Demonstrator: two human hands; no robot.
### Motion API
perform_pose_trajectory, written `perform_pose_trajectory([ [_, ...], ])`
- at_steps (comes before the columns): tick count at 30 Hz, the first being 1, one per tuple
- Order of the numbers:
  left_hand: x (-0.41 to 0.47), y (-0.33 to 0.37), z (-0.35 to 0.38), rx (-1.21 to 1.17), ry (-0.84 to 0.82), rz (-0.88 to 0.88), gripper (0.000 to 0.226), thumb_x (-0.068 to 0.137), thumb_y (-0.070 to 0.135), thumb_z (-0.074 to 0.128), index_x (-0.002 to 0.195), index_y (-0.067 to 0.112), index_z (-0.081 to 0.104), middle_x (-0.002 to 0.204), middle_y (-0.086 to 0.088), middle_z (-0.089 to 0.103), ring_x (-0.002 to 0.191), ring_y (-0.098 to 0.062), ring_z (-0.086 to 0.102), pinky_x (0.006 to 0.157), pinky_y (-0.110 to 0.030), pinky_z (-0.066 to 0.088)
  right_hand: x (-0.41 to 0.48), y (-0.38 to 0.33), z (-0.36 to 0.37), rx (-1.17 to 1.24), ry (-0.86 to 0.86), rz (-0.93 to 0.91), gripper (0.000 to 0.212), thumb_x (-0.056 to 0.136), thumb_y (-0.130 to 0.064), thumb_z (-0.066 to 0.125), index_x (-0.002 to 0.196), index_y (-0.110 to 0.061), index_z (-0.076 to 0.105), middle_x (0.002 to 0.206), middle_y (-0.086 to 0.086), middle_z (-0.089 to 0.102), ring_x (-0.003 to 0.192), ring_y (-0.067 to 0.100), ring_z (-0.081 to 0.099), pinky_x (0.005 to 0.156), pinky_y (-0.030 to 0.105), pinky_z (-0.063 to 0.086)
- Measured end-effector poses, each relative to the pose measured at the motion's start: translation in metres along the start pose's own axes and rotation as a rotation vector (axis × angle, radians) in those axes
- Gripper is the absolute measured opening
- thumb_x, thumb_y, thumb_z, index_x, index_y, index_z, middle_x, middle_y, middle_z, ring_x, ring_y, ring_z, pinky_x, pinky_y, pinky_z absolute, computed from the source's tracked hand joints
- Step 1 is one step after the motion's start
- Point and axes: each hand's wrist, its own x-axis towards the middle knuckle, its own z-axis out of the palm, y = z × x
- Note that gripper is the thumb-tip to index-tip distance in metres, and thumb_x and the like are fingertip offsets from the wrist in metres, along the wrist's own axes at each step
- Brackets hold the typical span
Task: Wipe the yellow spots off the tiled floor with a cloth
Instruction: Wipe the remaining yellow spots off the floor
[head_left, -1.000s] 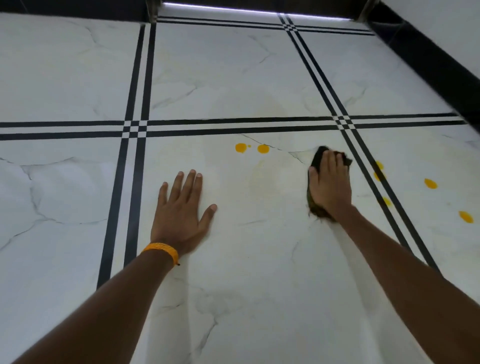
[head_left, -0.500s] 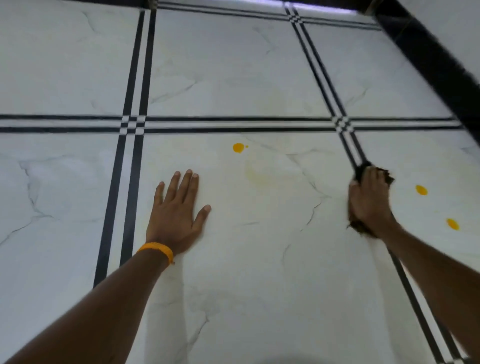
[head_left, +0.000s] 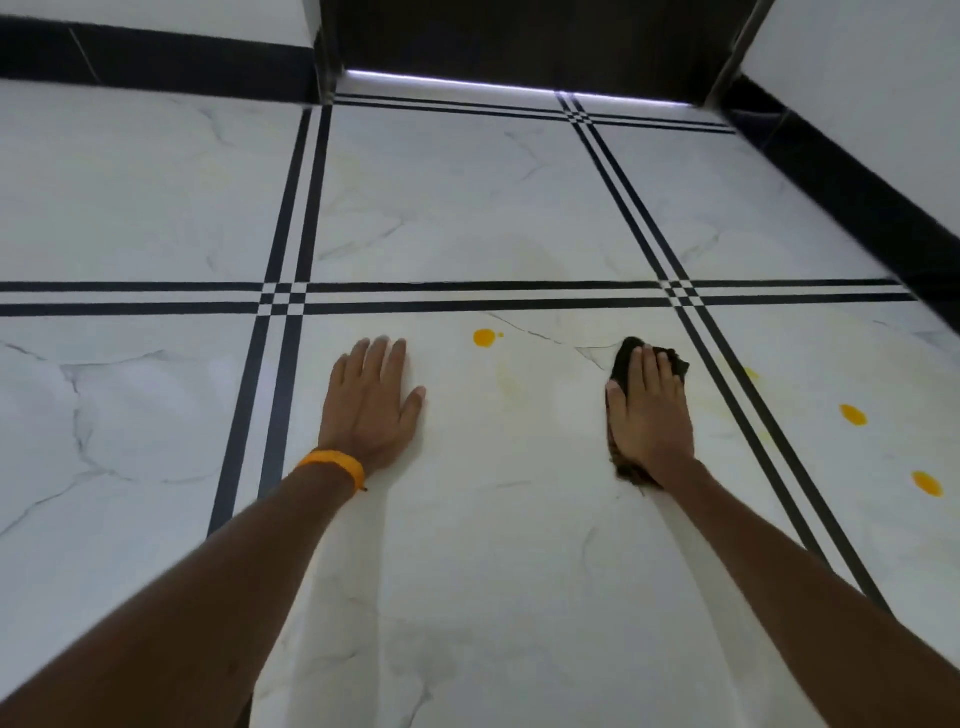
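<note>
My right hand (head_left: 649, 415) presses flat on a dark cloth (head_left: 626, 361) on the white marble-look tiled floor (head_left: 493, 545); the cloth shows past my fingertips and at my wrist. My left hand (head_left: 371, 402), with an orange wristband, lies flat and spread on the same tile, holding nothing. One yellow spot (head_left: 484, 338) sits between my hands, just beyond them. Two more yellow spots, one (head_left: 853, 414) nearer the stripe and one (head_left: 927, 483) lower right, lie on the tile across the black stripes. Faint yellow smears mark the floor beside the cloth.
Double black stripes (head_left: 748, 415) cross the floor in a grid. A dark skirting (head_left: 857, 208) runs along the white wall on the right. A dark doorway (head_left: 519, 47) with a strip of light under it stands at the far end.
My right hand has slid the cloth back left from the black stripes onto the middle tile. The spots along the stripe now show only as faint smears. The camera has tilted up.
</note>
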Motion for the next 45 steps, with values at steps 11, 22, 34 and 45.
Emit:
perform_pose_trajectory([
  [11, 0.025, -0.004, 0.024, 0.033, -0.012, -0.035, 0.076, 0.097, 0.054, 0.009, 0.160, 0.011, 0.004, 0.168, -0.006, 0.003, 0.155, -0.022, 0.000, 0.126, -0.048, 0.005, 0.089, -0.014, 0.007, -0.051, -0.018, 0.004, 0.071, 0.104, -0.046, 0.013, 0.161, -0.003, 0.010, 0.170, 0.015, 0.011, 0.157, 0.031, 0.006, 0.127, 0.049, 0.008],
  [22, 0.029, -0.003, 0.025, 0.026, -0.007, -0.035, 0.075, 0.098, 0.053, 0.011, 0.160, 0.012, 0.001, 0.168, -0.004, -0.001, 0.155, -0.020, -0.004, 0.126, -0.047, 0.003, 0.082, -0.047, 0.013, -0.003, -0.008, -0.048, 0.074, 0.100, -0.045, 0.013, 0.159, 0.000, 0.019, 0.167, 0.017, 0.020, 0.156, 0.034, 0.016, 0.127, 0.048, 0.013],
  [34, 0.028, -0.001, 0.024, 0.035, -0.015, -0.050, 0.075, 0.097, 0.054, 0.009, 0.160, 0.014, -0.001, 0.168, -0.003, -0.002, 0.155, -0.020, -0.006, 0.126, -0.047, 0.002, 0.079, -0.079, 0.019, 0.004, -0.032, -0.248, 0.067, 0.104, -0.041, 0.016, 0.161, -0.005, 0.017, 0.169, 0.009, 0.016, 0.157, 0.028, 0.011, 0.128, 0.044, 0.009],
  [45, 0.030, -0.005, 0.022, 0.046, -0.014, -0.042, 0.076, 0.096, 0.052, 0.008, 0.160, 0.012, 0.001, 0.168, -0.005, -0.001, 0.155, -0.020, -0.006, 0.126, -0.047, 0.002, 0.026, -0.131, 0.030, 0.015, -0.073, -0.509, 0.066, 0.105, -0.043, 0.019, 0.161, -0.009, 0.018, 0.170, 0.004, 0.014, 0.158, 0.023, 0.008, 0.128, 0.040, 0.006],
])
